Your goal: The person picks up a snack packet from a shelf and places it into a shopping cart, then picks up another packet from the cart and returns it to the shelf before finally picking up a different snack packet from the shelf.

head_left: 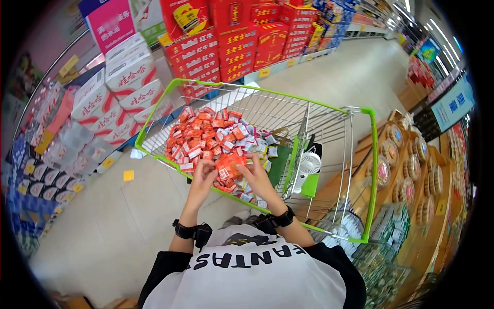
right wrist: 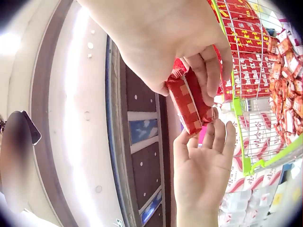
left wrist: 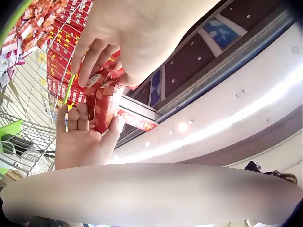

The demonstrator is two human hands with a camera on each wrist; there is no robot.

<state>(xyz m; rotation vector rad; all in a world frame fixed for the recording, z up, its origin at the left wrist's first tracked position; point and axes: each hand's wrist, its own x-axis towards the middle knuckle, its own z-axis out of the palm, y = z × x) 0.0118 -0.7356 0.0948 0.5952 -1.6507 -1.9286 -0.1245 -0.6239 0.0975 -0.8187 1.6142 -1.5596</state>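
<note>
Above the shopping cart, both hands hold a red wrapped packet (head_left: 230,166) with small pale squares on it. My left hand (head_left: 205,174) pinches one end between thumb and fingers, and my right hand (head_left: 257,177) grips the other. The left wrist view shows the packet (left wrist: 105,104) spanning the two hands. Its seamed side (right wrist: 189,101) faces the camera in the right wrist view, with the left fingertips at its lower end. Just under the hands, a heap of small red-and-white wrapped packets (head_left: 193,136) fills the left part of the cart, with purple-and-white and yellowish ones along its right side.
The cart's green rim (head_left: 288,94) surrounds the hands' work. A white handheld fan (head_left: 309,163) and a green bag (head_left: 282,167) lie right of the heap. Stacked red drink cartons (head_left: 193,59) stand beyond the cart; wooden shelves (head_left: 411,206) with round tubs stand at right.
</note>
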